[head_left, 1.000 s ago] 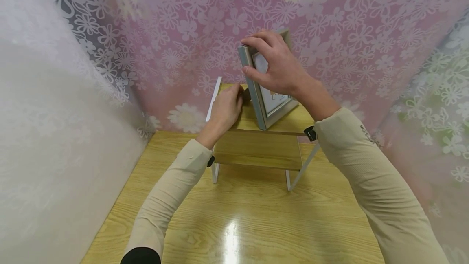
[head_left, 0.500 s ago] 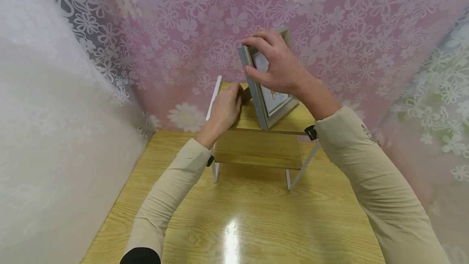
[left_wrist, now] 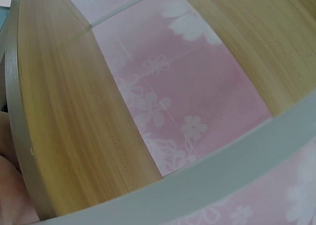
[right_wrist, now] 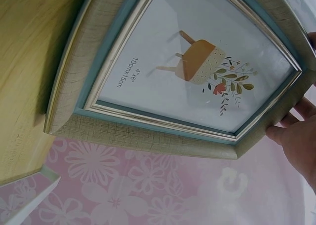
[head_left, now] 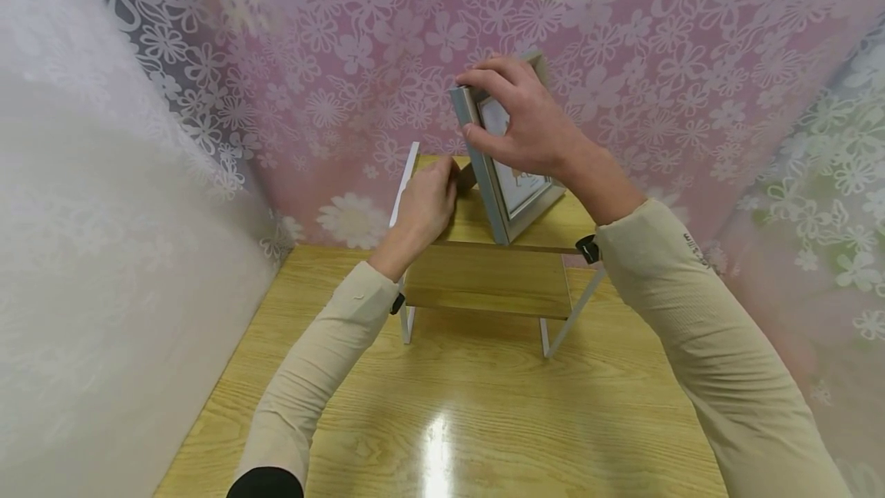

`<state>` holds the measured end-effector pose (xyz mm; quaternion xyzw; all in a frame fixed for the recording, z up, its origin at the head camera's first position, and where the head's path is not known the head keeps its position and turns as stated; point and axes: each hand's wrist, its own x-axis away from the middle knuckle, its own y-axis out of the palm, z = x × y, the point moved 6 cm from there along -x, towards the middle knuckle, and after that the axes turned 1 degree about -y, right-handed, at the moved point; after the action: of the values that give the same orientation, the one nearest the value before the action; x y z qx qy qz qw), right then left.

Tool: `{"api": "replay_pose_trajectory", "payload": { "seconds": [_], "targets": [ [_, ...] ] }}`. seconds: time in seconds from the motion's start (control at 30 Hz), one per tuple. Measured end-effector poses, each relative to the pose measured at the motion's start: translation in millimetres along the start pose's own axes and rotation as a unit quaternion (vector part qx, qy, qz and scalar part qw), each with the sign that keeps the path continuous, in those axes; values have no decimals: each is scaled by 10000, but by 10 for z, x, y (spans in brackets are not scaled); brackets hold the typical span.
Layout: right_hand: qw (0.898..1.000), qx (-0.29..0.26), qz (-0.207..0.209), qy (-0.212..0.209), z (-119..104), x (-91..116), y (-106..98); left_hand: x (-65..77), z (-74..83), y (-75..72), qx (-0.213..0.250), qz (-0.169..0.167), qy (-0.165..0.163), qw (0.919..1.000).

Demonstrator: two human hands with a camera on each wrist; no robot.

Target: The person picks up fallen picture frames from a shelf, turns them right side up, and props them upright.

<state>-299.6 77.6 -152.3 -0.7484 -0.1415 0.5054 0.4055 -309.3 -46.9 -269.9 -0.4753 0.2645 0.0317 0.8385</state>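
Observation:
A picture frame [head_left: 487, 175] stands tilted on the top board of a small two-tier shelf [head_left: 470, 227]. My right hand [head_left: 528, 117] grips the frame's upper corner, thumb on the front and fingers over the top. In the right wrist view the picture [right_wrist: 197, 62] behind the glass shows a plant drawing and size print. Behind the frame, the curled fingers of my left hand [head_left: 426, 198] hold its dark back stand [head_left: 466, 177]; the fingertips are hidden. Only a bit of the left hand [left_wrist: 12, 195] shows at the edge of the left wrist view.
White metal legs [head_left: 570, 317] carry the shelf, with a lower board [head_left: 484, 283] under the top. It stands on a wood-grain surface [head_left: 442, 390]. A pink flowered curtain [head_left: 332, 98] hangs close behind; pale sheets [head_left: 124, 275] close in both sides.
Almost nothing moves. Both hands keep their places, and the picture frame shifts at most very slightly.

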Motion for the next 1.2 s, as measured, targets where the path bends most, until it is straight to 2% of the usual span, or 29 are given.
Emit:
{"api": "replay_pose_trajectory", "payload": {
  "seconds": [0.27,0.6,0.83,0.97,1.2],
  "targets": [
    [10000,51,-17,13,1,3,-6,2,16,3,-153,36,0,9999],
    [9995,308,4,-10,14,8,-17,-27,39,24,-88,3,-15,10000],
    [9986,527,-55,38,28,17,-5,-41,34,30,-186,125,56,9997],
    [9981,606,-136,46,29,26,2,-32,29,31,-80,165,56,9998],
    [9975,691,-141,-1,46,49,-8,13,5,27,206,207,-165,9994]
  ]
}}
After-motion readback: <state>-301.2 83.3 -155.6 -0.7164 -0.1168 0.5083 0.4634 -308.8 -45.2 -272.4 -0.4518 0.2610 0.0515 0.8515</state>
